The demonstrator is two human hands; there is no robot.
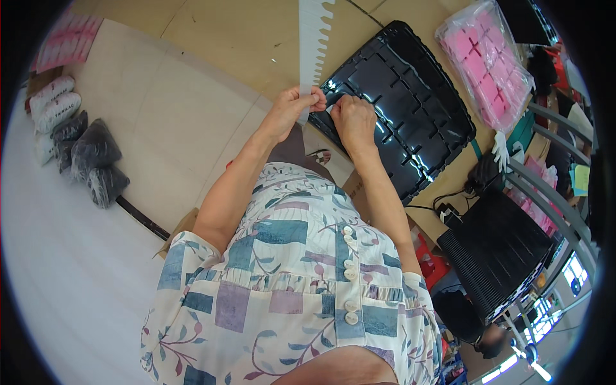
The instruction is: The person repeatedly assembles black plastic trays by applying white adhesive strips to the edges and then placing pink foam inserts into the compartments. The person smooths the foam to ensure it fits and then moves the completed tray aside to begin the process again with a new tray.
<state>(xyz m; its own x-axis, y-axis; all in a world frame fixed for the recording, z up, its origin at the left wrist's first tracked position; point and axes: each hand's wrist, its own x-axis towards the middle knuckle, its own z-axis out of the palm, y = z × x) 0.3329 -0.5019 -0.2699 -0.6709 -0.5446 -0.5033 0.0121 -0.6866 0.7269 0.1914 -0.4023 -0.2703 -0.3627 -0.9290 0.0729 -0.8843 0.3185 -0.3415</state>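
Note:
My left hand [292, 114] is closed in a pinch on the lower end of a long white strip [309, 45] with a notched right edge. From there the strip runs up past the top of the view. Beside it, my right hand [355, 123] has its fingers curled together over the left edge of a shiny black moulded plastic tray [417, 106]. A small whitish bit shows by those fingertips, but what they grip is hidden. The tray lies on a tan table [224, 29], its surface divided into several shallow compartments.
A clear bag of pink moulded trays [484, 64] lies at the upper right, with a white glove [500, 151] below it. Stacked black trays [494, 247] stand at right near metal rails [545, 186]. Dark and white bags [96, 151] sit on the floor at left.

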